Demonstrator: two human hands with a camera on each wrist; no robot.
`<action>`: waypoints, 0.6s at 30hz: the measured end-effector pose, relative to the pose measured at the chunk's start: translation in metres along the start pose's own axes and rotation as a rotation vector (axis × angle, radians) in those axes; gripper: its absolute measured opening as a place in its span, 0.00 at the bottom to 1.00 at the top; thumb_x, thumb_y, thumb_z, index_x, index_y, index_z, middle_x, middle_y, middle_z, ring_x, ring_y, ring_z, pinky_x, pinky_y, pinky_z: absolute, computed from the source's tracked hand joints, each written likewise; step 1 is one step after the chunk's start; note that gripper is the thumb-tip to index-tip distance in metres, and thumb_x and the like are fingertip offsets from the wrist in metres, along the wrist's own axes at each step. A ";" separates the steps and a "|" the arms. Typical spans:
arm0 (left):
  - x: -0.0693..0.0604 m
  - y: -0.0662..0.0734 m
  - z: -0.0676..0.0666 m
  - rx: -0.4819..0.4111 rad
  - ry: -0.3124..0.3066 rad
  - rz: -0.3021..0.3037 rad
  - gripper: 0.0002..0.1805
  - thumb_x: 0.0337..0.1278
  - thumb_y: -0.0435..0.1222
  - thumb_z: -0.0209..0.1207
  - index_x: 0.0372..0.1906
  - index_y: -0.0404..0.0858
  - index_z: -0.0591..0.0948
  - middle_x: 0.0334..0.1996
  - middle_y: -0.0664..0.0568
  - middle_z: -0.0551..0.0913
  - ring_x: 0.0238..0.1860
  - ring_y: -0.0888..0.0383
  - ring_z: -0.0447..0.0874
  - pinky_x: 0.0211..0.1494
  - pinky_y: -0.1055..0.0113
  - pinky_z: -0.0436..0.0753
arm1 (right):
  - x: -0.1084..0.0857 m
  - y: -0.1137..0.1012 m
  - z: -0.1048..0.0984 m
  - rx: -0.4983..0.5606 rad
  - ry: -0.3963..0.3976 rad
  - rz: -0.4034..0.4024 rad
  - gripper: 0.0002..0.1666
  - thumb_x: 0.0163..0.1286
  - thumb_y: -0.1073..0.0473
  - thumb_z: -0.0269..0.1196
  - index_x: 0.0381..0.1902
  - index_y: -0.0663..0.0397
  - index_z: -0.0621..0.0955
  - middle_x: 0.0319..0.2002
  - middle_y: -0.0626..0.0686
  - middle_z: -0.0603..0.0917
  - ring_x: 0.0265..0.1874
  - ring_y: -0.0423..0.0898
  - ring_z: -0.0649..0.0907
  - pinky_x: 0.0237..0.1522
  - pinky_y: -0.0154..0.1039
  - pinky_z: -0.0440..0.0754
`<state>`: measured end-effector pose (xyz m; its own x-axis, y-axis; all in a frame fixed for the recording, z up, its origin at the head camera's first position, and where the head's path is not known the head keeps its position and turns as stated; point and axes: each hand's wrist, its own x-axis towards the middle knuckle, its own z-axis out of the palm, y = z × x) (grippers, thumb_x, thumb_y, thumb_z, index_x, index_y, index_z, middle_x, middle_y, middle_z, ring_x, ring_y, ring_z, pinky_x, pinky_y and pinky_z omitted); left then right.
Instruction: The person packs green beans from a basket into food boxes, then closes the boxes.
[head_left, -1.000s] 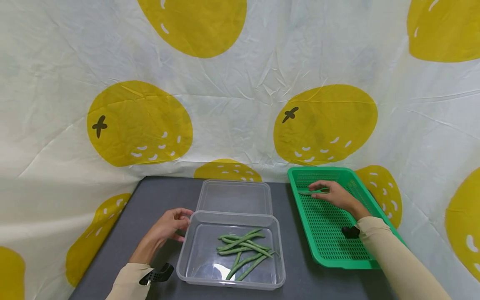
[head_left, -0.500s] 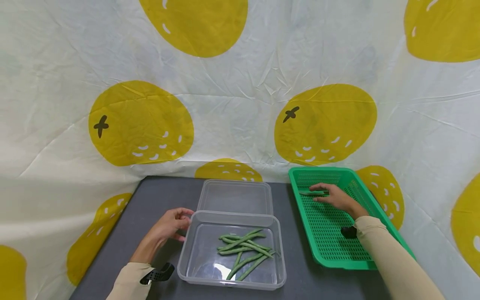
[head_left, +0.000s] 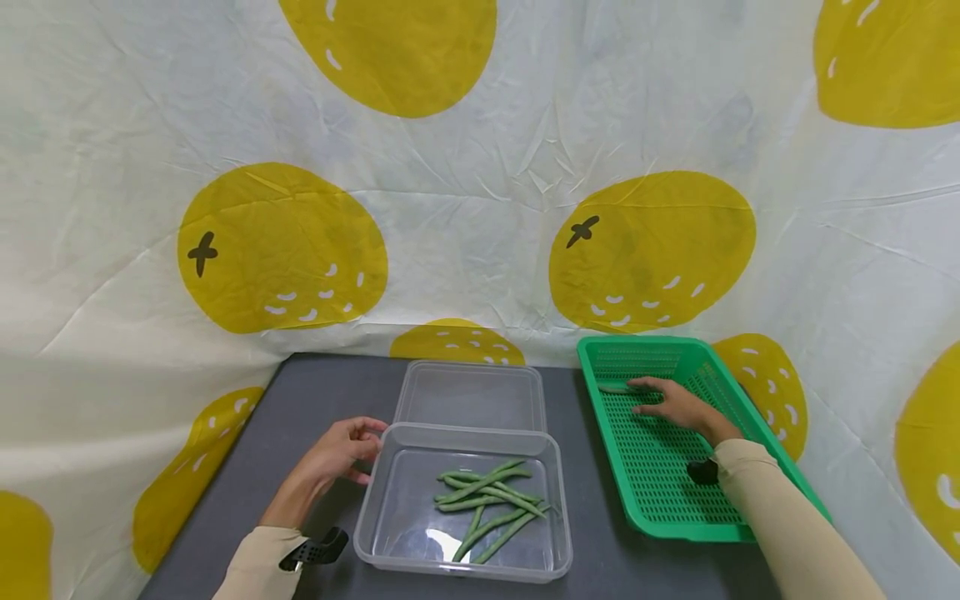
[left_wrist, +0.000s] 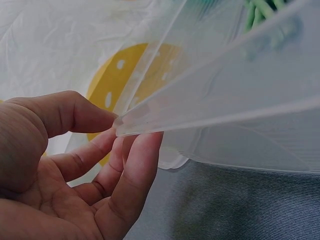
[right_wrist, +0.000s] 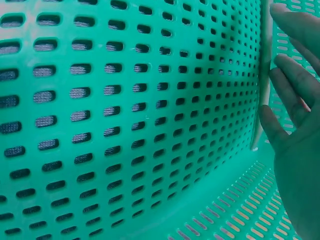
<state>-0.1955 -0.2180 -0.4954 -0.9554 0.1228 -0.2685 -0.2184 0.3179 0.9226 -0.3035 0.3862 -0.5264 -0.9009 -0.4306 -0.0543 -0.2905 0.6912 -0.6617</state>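
Note:
My left hand [head_left: 341,458] pinches the rim at the left corner of a clear plastic container [head_left: 386,500]. In the left wrist view, the thumb lies over the container's rim [left_wrist: 150,120] with fingers beneath it. Several green beans [head_left: 491,493] lie crossed in the container's right half. My right hand [head_left: 678,408] reaches into a green perforated basket [head_left: 660,479], fingers fairly straight and thumb apart. One green bean [head_left: 611,388] lies along the basket's far end, partly hidden by those fingers. In the right wrist view, the fingertips are at the bean [right_wrist: 258,132]; firm contact cannot be made out.
A clear flat lid [head_left: 472,396] lies behind the container on the dark table [head_left: 330,387]. A strip of table separates container and basket. Behind everything hangs a white curtain [head_left: 465,250] with yellow fruit shapes.
My right hand has shifted slightly right and lower in the head view, baring more of the basket around the bean. The left hand and the container stay put.

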 end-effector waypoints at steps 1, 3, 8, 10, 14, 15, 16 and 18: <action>0.000 0.000 0.000 0.000 0.000 0.000 0.20 0.68 0.30 0.58 0.62 0.29 0.76 0.45 0.36 0.80 0.39 0.48 0.83 0.30 0.54 0.88 | 0.000 -0.001 0.000 -0.003 0.000 0.003 0.35 0.72 0.56 0.65 0.71 0.67 0.69 0.70 0.72 0.68 0.69 0.75 0.64 0.61 0.71 0.70; 0.000 0.001 0.000 0.000 0.002 -0.003 0.20 0.68 0.30 0.58 0.62 0.29 0.76 0.44 0.37 0.80 0.38 0.49 0.83 0.30 0.55 0.88 | -0.001 -0.002 -0.002 -0.018 0.003 0.008 0.33 0.73 0.58 0.65 0.70 0.68 0.71 0.68 0.72 0.70 0.68 0.74 0.66 0.60 0.70 0.72; 0.000 0.000 0.000 0.000 0.011 -0.005 0.20 0.67 0.30 0.58 0.62 0.29 0.76 0.43 0.38 0.81 0.38 0.50 0.82 0.29 0.55 0.88 | -0.002 -0.003 -0.003 -0.066 0.028 0.018 0.25 0.72 0.64 0.64 0.64 0.67 0.76 0.62 0.69 0.77 0.63 0.71 0.73 0.57 0.66 0.77; 0.000 0.000 0.000 0.001 0.012 -0.006 0.20 0.67 0.30 0.59 0.62 0.29 0.76 0.43 0.38 0.81 0.38 0.50 0.82 0.29 0.55 0.88 | -0.002 -0.002 -0.002 -0.076 0.039 0.020 0.23 0.71 0.66 0.64 0.63 0.66 0.78 0.60 0.69 0.79 0.61 0.70 0.75 0.56 0.64 0.78; 0.000 -0.001 0.000 0.001 0.012 -0.006 0.20 0.67 0.30 0.59 0.62 0.29 0.76 0.43 0.37 0.80 0.39 0.48 0.83 0.29 0.55 0.87 | -0.003 0.001 0.000 -0.068 0.055 0.010 0.20 0.70 0.71 0.62 0.60 0.68 0.79 0.58 0.70 0.79 0.56 0.69 0.79 0.51 0.60 0.82; 0.000 -0.001 0.000 0.002 0.011 -0.006 0.20 0.67 0.31 0.58 0.62 0.29 0.76 0.43 0.37 0.80 0.39 0.48 0.83 0.29 0.55 0.87 | -0.003 0.002 0.001 -0.073 0.061 0.012 0.19 0.70 0.72 0.62 0.59 0.69 0.79 0.57 0.69 0.80 0.55 0.68 0.80 0.50 0.58 0.83; 0.000 -0.001 0.001 0.002 0.011 -0.007 0.20 0.67 0.31 0.58 0.62 0.29 0.76 0.43 0.37 0.80 0.39 0.47 0.83 0.29 0.55 0.87 | -0.003 0.003 0.001 -0.082 0.064 0.009 0.18 0.70 0.73 0.62 0.57 0.69 0.80 0.55 0.69 0.81 0.53 0.67 0.81 0.49 0.56 0.84; 0.000 -0.001 0.001 0.003 0.011 -0.008 0.20 0.67 0.30 0.58 0.62 0.30 0.76 0.43 0.38 0.80 0.39 0.47 0.83 0.29 0.55 0.87 | -0.003 0.004 0.002 -0.096 0.066 0.011 0.15 0.70 0.74 0.61 0.54 0.68 0.81 0.51 0.67 0.83 0.49 0.63 0.83 0.46 0.54 0.85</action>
<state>-0.1952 -0.2176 -0.4960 -0.9557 0.1096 -0.2730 -0.2258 0.3217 0.9195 -0.3014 0.3892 -0.5307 -0.9227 -0.3853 -0.0098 -0.3068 0.7497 -0.5864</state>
